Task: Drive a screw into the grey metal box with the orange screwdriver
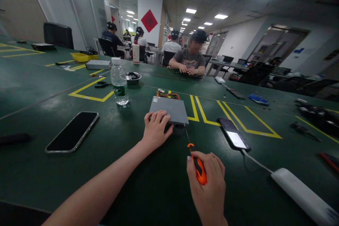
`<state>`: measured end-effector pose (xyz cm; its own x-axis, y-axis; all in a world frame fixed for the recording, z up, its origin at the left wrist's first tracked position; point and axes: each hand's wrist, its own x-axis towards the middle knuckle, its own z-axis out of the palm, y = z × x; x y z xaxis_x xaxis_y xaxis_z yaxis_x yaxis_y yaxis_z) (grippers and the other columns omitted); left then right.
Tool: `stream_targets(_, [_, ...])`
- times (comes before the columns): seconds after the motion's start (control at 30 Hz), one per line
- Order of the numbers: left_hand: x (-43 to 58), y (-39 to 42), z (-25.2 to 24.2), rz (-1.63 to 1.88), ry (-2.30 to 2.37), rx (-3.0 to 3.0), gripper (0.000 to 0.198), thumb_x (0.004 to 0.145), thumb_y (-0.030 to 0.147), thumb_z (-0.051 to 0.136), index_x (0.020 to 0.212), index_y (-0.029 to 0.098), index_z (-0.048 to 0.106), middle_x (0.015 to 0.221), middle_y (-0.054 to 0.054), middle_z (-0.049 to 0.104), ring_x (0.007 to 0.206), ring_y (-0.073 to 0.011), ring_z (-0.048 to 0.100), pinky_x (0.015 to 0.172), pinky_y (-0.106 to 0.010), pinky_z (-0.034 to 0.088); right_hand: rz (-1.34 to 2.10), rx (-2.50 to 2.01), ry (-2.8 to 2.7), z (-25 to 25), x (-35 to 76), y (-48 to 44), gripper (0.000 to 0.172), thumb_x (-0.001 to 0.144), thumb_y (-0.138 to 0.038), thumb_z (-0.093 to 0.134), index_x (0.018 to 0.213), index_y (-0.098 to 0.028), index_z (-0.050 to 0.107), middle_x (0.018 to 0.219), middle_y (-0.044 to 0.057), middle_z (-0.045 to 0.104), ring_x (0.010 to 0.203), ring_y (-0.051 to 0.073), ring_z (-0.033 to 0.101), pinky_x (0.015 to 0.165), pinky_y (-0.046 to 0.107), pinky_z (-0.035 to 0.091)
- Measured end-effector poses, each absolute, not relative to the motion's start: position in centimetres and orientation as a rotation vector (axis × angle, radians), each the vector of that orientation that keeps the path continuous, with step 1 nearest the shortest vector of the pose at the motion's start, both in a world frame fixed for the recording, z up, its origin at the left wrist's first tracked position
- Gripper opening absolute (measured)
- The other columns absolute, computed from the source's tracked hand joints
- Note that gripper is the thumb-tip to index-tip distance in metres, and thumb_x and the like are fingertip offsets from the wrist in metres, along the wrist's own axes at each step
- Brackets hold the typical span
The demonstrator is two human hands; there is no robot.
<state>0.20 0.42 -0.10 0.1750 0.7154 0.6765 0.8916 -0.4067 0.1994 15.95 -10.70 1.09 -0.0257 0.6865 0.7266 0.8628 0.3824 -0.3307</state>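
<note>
Right hand [208, 180] gripping orange screwdriver [198, 166], tip indistinct, left hand [156, 129] resting open on grey box [169, 110]

gripped in the right hand [210, 188], the screwdriver [199, 170] has a glossy orange plastic handle and bare metal shaft; just beyond it, the grey box [169, 110] looks smooth matt metal.

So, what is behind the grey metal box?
A bundle of orange and yellow wires lies just behind the grey box. The box covers where they join it; the left hand holds its near corner.
</note>
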Motion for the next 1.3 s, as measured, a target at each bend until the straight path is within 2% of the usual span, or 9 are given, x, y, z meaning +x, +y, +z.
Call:
stream_targets(0.17, [0.2,0.4,0.0,-1.059,-1.551,-2.222,0.025,0.082,0.034,0.05,0.105,0.024,0.053,0.118,-0.007,0.056,0.113,-0.0237,0.045,0.096,-0.044,0.023,-0.244,-1.305,-1.759,0.9,15.7,-10.9,0.012,0.085,-0.027,0.047,0.094,-0.02,0.051,0.082,0.002,0.058,0.083,0.019,0.055,0.085,0.04,0.039])
stream_targets(0.77, [0.1,0.3,0.0,-1.032,-1.557,-2.22,0.025,0.083,0.035,0.048,0.106,0.024,0.053,0.119,-0.006,0.055,0.114,-0.0238,0.044,0.097,-0.044,0.023,-0.18,-1.349,-1.767,0.8,14.8,-10.7,0.011,0.086,-0.028,0.047,0.094,-0.021,0.05,0.083,0.003,0.056,0.081,0.018,0.054,0.075,0.035,0.043])
stream_targets(1.03, [0.1,0.3,0.1,-1.027,-1.563,-2.224,0.026,0.082,0.034,0.049,0.106,0.024,0.053,0.119,-0.007,0.055,0.113,-0.0242,0.044,0.096,-0.044,0.024,-0.064,-1.619,-1.613,0.9,15.3,-10.9,0.023,0.086,-0.044,0.045,0.088,-0.022,0.05,0.074,0.001,0.056,0.065,0.017,0.056,0.051,0.026,0.042])
stream_targets(1.1, [0.1,0.3,0.1,-1.029,-1.566,-2.225,0.026,0.082,0.034,0.049,0.106,0.024,0.053,0.119,-0.007,0.054,0.114,-0.024,0.044,0.095,-0.044,0.024,-0.099,-1.55,-1.651,0.9,15.1,-10.9,0.02,0.087,-0.041,0.046,0.089,-0.021,0.05,0.074,0.001,0.056,0.064,0.016,0.055,0.053,0.026,0.042])
stream_targets(1.2, [0.2,0.3,0.1,-1.043,-1.559,-2.222,0.026,0.082,0.034,0.05,0.106,0.024,0.053,0.119,-0.007,0.055,0.114,-0.024,0.044,0.095,-0.044,0.024,-0.27,-1.364,-1.77,1.0,14.6,-10.8,0.009,0.087,-0.026,0.045,0.09,-0.021,0.052,0.073,0.002,0.054,0.067,0.016,0.053,0.062,0.029,0.042])
stream_targets(1.3, [0.2,0.3,0.1,-1.052,-1.554,-2.218,0.025,0.082,0.033,0.05,0.106,0.025,0.053,0.119,-0.007,0.055,0.114,-0.0246,0.044,0.095,-0.045,0.024,-0.353,-1.315,-1.823,1.1,14.1,-10.8,0.01,0.086,-0.017,0.045,0.088,-0.02,0.054,0.072,0.002,0.05,0.07,0.017,0.05,0.065,0.032,0.041])
